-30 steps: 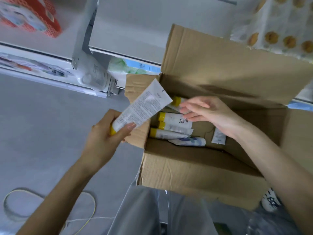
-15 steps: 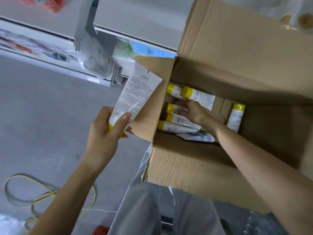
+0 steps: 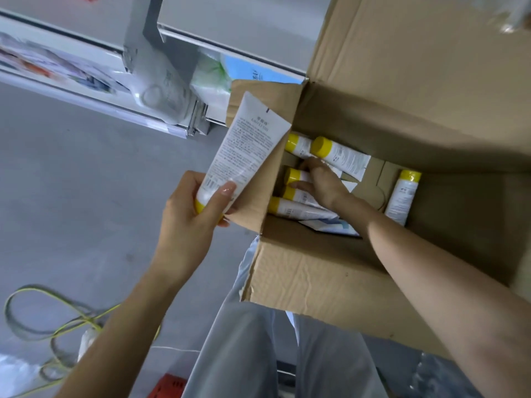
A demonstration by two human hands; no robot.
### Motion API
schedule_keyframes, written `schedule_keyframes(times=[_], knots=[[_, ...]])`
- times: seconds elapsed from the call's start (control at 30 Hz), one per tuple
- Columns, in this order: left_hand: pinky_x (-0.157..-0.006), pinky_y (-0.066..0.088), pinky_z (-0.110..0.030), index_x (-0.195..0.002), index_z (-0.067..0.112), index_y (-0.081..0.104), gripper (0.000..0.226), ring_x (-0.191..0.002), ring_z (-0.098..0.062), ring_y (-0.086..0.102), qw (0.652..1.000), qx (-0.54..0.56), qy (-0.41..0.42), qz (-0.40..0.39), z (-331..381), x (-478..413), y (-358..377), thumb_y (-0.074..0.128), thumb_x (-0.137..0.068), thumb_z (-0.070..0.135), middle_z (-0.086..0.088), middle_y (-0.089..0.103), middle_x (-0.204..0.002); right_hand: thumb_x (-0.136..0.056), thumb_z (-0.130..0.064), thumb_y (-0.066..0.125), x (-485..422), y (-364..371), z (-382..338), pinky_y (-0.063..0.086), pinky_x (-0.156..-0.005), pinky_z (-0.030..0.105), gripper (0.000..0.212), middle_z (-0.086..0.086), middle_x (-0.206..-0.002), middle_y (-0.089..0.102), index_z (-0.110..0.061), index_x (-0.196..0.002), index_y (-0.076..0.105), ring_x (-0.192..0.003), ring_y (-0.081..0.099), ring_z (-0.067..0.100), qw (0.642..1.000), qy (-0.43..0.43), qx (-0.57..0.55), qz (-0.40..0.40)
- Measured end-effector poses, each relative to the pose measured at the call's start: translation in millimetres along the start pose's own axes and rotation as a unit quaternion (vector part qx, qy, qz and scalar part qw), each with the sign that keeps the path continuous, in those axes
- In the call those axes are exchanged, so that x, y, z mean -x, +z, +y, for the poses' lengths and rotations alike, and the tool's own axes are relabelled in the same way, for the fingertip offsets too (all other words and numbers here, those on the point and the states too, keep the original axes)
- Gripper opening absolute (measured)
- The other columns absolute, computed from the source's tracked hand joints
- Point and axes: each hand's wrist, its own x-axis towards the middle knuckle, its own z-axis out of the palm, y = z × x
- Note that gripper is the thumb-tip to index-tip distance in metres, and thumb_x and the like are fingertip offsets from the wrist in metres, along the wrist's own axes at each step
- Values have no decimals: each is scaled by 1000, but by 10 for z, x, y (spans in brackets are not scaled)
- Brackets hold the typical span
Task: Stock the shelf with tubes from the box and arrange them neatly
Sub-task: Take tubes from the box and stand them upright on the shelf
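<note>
An open cardboard box [image 3: 316,271] rests on my lap, with several white tubes with yellow caps [image 3: 342,156] lying in its bottom. My left hand [image 3: 189,222] is outside the box's left flap and grips one white tube [image 3: 244,150] by its yellow cap end, flat end up. My right hand [image 3: 321,182] reaches deep into the box, fingers closed around a tube [image 3: 296,176] in the left pile. One more tube [image 3: 402,196] lies apart at the right of the box floor.
The white shelf edge [image 3: 201,41] runs across the top, with a metal bracket [image 3: 149,61] and packaged goods [image 3: 218,79] beneath it. Grey floor lies at left, with a yellow-green cable loop [image 3: 57,317] and a red crate [image 3: 168,387] near my legs.
My right hand has gone from above the tubes down into the box and closed on one. The view has shifted toward the box. My left hand still holds its tube.
</note>
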Motion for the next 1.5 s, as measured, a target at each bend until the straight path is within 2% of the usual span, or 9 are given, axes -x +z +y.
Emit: schedule_keyframes(times=[0.3,0.4,0.5,0.7,0.97,1.07,1.33,1.43,1.5], knots=[[-53,52,-20,-90,18,54,33,-70,-11,66,1000,19,4,9,222,235,-20,51,-75,47,4,65,-89,-91,-33,58,682,-708,-372,39,-75,32,31,10,-95,64,-7,-108,56,-88,58,24,984,-15,-166,62],[-53,53,-23,-92,15,55,34,-67,-12,66,999,39,16,17,475,383,-26,51,-77,46,2,67,-86,-91,-18,59,1051,-1115,-652,39,-65,19,5,-6,-80,62,-14,-94,58,-71,56,0,961,-19,-262,81],[-52,52,-24,-89,17,55,31,-66,-14,66,998,59,34,18,831,585,-12,52,-77,46,-2,67,-83,-91,-14,58,1474,-1542,-940,41,-58,9,10,-8,-76,63,-8,-98,61,-60,55,-10,925,-5,-371,85],[-68,55,-46,-94,23,57,36,-80,-26,66,995,61,78,25,1518,1110,-42,58,-81,56,-4,68,-95,-92,-14,56,2343,-2251,-1407,52,-69,27,25,-5,-93,64,-17,-117,56,-82,62,7,890,-28,-452,52],[-51,51,-20,-98,14,51,28,-68,-15,65,980,83,172,49,2389,1658,-214,50,-86,39,-3,63,-94,-84,-10,67,3251,-2865,-1591,57,-74,28,22,10,-97,68,-6,-104,58,-85,66,14,873,-31,-472,116],[-51,51,-19,-92,19,51,6,-65,-7,64,974,91,196,67,2679,1774,-280,50,-94,24,-2,63,-87,-86,-6,64,3480,-3003,-1648,58,-67,24,26,14,-94,70,2,-109,56,-78,70,13,833,-32,-536,132],[-56,51,-19,-107,20,55,17,-77,-14,65,952,137,260,87,3274,1948,-384,48,-96,30,-6,64,-100,-88,-2,56,3877,-3412,-1711,57,-81,41,17,25,-112,63,8,-102,56,-100,66,30,676,-59,-722,133],[-56,51,-16,-108,10,54,20,-69,1,64,943,159,275,100,3469,1942,-434,46,-97,25,-3,63,-98,-68,1,69,3981,-3525,-1696,58,-75,47,34,28,-113,62,14,-97,57,-107,60,37,582,-73,-804,98],[-65,54,-19,-110,11,55,20,-74,-1,67,939,187,272,95,3570,1899,-460,46,-97,24,-3,65,-99,-43,2,85,4006,-3583,-1714,58,-72,46,59,31,-113,62,22,-94,60,-105,62,41,562,-87,-819,70]])
